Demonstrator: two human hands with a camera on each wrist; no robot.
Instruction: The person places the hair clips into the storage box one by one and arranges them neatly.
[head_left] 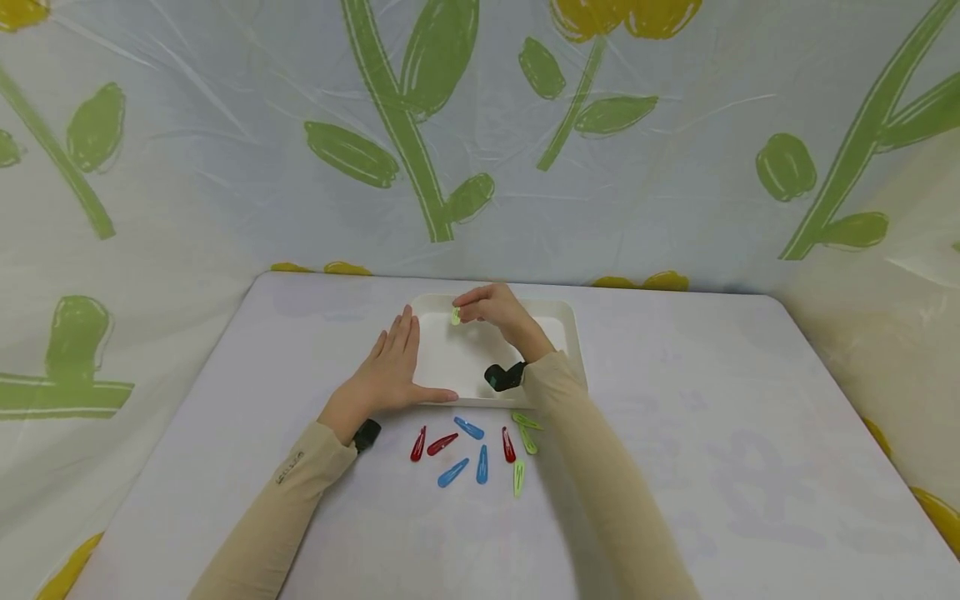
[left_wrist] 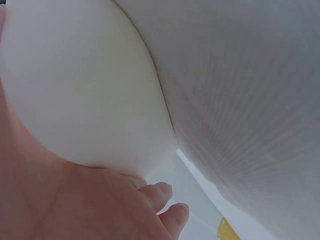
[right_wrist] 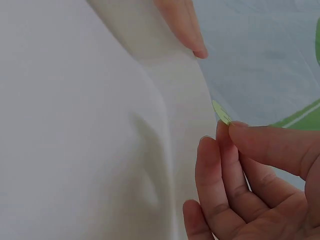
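Observation:
Between thumb and fingertips, my right hand (head_left: 501, 315) pinches a light green snap hair clip (head_left: 455, 316) above the far left part of a white tray (head_left: 450, 367). In the right wrist view, the green hair clip (right_wrist: 220, 112) sticks out from the fingertips. My left hand (head_left: 386, 367) rests against the tray's near left corner, fingers straight along the left side and thumb along the front rim. The left wrist view has the tray's white wall (left_wrist: 90, 90) close up beside the palm.
Several snap hair clips lie in front of the tray: red clips (head_left: 417, 444), blue clips (head_left: 482, 464) and green clips (head_left: 518, 478). The table (head_left: 712, 433) has a pale cover. A curtain (head_left: 247, 150) with green leaves hangs behind it.

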